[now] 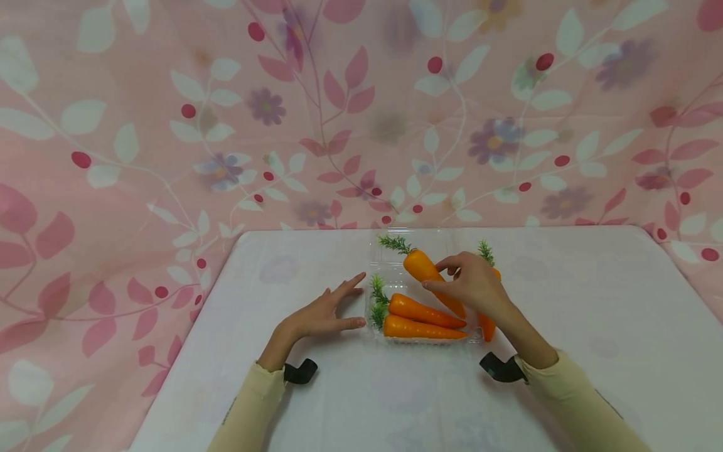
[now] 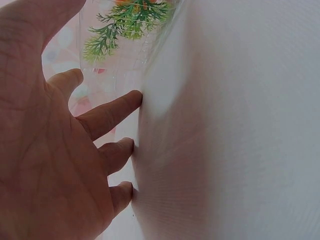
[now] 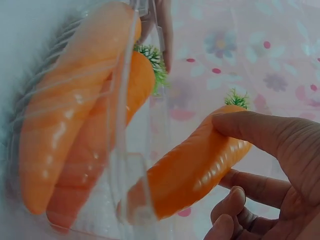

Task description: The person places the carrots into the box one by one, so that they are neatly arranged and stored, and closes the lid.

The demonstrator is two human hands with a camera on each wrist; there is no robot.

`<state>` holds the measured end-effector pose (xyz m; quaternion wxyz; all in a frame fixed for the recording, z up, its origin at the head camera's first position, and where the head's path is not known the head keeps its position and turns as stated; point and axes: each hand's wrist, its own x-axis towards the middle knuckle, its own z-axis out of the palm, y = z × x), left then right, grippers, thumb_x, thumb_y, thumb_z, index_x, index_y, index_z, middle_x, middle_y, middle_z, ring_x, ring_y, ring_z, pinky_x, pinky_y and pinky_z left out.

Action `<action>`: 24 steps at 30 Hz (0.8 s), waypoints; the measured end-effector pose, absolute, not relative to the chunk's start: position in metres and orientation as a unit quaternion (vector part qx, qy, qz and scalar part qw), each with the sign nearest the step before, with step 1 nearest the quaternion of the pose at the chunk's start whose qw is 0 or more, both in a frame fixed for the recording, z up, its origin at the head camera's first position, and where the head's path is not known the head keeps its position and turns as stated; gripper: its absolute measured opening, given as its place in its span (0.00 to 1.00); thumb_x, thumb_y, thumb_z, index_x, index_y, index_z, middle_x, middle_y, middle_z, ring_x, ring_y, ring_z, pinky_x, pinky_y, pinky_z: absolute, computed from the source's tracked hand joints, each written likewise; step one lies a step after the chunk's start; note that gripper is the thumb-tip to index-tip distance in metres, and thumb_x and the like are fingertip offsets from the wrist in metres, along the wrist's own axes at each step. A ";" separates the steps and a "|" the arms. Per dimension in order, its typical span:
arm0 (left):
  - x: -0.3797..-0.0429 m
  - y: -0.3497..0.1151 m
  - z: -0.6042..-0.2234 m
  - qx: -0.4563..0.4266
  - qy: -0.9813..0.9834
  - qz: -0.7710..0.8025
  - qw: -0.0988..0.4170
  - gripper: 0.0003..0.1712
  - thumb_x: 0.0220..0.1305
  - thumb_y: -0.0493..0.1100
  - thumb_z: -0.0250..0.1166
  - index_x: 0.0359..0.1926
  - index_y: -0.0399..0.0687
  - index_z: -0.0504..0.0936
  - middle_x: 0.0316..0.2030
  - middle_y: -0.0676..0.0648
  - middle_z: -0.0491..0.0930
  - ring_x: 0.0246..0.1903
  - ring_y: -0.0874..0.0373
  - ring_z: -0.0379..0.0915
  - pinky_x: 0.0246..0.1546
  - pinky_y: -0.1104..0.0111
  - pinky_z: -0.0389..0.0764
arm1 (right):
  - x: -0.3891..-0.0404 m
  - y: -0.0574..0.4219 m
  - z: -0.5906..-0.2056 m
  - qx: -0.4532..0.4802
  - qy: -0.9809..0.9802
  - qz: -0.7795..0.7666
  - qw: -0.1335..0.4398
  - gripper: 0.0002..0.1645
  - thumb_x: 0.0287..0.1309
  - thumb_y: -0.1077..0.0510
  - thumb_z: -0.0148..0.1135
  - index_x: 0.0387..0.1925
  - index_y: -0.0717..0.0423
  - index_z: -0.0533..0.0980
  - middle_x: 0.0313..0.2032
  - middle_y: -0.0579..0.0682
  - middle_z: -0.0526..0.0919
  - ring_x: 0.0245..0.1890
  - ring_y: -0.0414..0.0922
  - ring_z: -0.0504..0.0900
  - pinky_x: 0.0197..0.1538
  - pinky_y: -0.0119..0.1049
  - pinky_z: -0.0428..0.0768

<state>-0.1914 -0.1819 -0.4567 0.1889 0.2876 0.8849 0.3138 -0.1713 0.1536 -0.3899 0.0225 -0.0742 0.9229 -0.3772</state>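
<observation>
My right hand [image 1: 471, 284] pinches an orange carrot [image 3: 195, 165] with a green leafy top between thumb and fingers. In the head view this carrot slants over the back part of a clear plastic box [image 1: 367, 307]. Two more carrots [image 1: 425, 328] lie side by side in the box, their green tops [image 1: 377, 301] toward the left. My left hand [image 1: 324, 312] is beside the box's left wall with fingers spread, thumb and index finger close to it. The left wrist view shows its fingertips [image 2: 135, 98] at the white tabletop and nothing in its grasp.
Another carrot [image 1: 487, 326] lies on the white table [image 1: 565, 389] right of the box, partly hidden by my right hand. The box's clear lid [image 1: 390, 254] stands open at the back. A pink floral cloth [image 1: 361, 125] hangs behind the table.
</observation>
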 end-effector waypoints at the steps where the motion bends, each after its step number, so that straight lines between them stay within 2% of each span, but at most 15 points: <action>1: -0.191 -0.182 -0.457 0.288 0.885 0.314 0.188 0.55 0.62 0.67 0.64 0.79 0.65 0.42 0.70 0.54 0.64 0.73 0.60 0.46 0.70 0.41 0.35 | -0.171 0.152 -0.391 -0.076 0.923 -0.378 0.021 0.28 0.49 0.39 0.75 0.45 0.55 0.86 0.43 0.57 0.81 0.40 0.50 0.75 0.35 0.39 0.76; 13: -0.191 -0.182 -0.458 0.292 0.884 0.312 0.190 0.54 0.62 0.67 0.63 0.79 0.68 0.42 0.70 0.54 0.64 0.74 0.59 0.44 0.70 0.41 0.34 | -0.167 0.142 -0.401 -0.095 0.930 -0.354 0.017 0.24 0.49 0.44 0.76 0.45 0.54 0.86 0.40 0.56 0.79 0.37 0.48 0.74 0.32 0.38 0.75; 24: -0.192 -0.183 -0.458 0.292 0.884 0.312 0.189 0.54 0.62 0.67 0.63 0.79 0.65 0.42 0.70 0.55 0.63 0.73 0.60 0.45 0.70 0.42 0.35 | -0.171 0.140 -0.409 -0.104 0.944 -0.313 0.029 0.24 0.49 0.44 0.76 0.44 0.53 0.86 0.39 0.55 0.78 0.33 0.47 0.74 0.31 0.37 0.75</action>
